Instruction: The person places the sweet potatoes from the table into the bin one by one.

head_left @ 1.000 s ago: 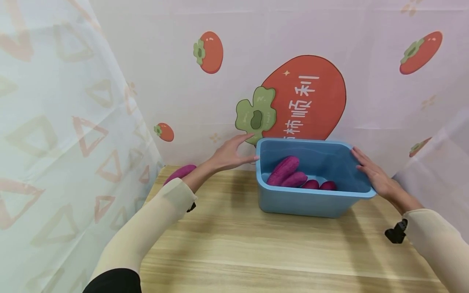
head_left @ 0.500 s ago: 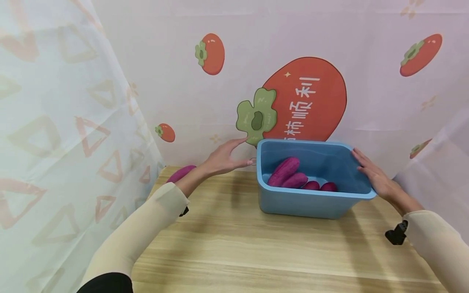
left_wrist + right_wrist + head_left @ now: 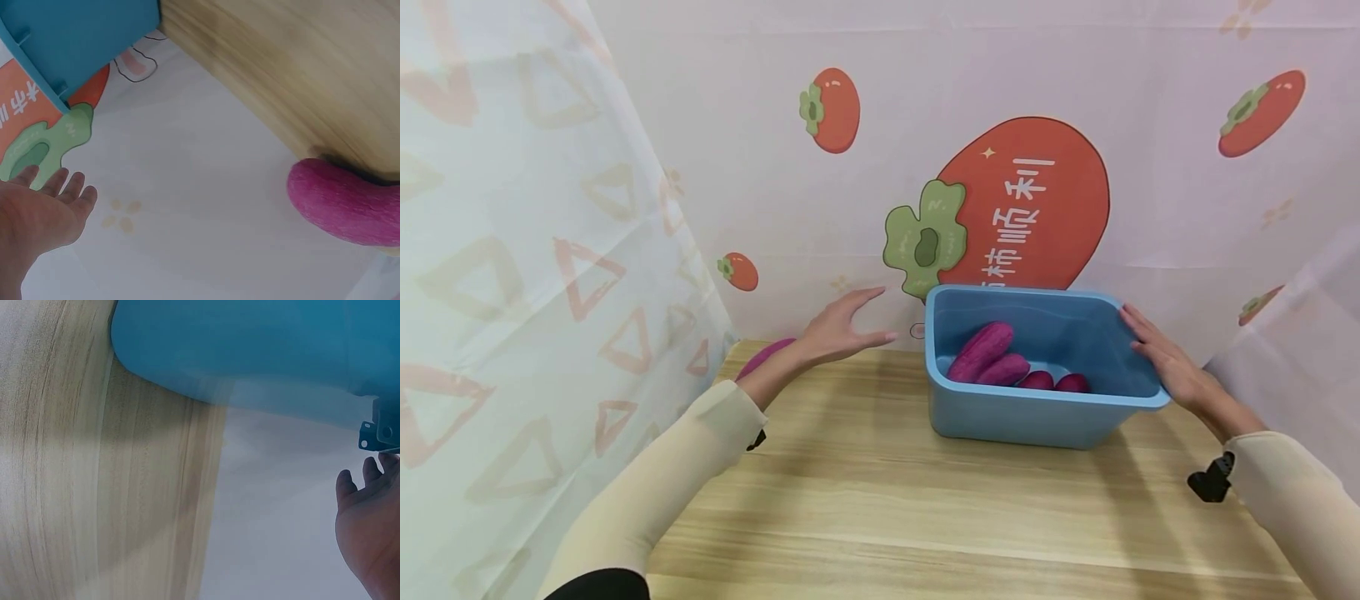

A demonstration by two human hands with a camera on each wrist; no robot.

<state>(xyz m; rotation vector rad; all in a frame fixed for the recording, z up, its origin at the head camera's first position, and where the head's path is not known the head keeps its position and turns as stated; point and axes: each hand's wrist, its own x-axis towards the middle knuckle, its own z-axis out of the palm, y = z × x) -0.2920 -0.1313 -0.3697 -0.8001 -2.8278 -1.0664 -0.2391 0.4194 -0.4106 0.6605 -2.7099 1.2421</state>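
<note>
Bin (image 3: 1045, 417) of blue plastic on the wooden table (image 3: 925, 517), toward the back right, close against the printed backdrop (image 3: 1022, 208). Four purple sweet potatoes (image 3: 981, 350) already inside — two longer ones leaning on the left wall, two smaller ones low along the front. Fifth purple sweet potato (image 3: 763, 357) out on the table at the back left corner, partly behind the left forearm, clearer in the left wrist view (image 3: 344, 203). Judged from that: most of the gathering done, one piece left outside.

Right hand (image 3: 1165, 358) flat against the bin's right rim, fingers straight, steadying rather than clasping. Left hand (image 3: 842, 329) open in the air just left of the bin, fingers spread and relaxed, apart from the rim, holding nothing; between bin and stray potato, nearer the bin.

Hard to make out: floor of the bin under the potatoes, hidden by the front wall; far end of the stray potato, cut off by the sleeve in the head view and by the frame edge in the wrist view. Right wrist view blurred — only the bin's underside (image 3: 250, 344) and fingertips (image 3: 365, 487) near a rim bracket. Small drawn outline on the backdrop beside the bin's left corner, too small to read.
</note>
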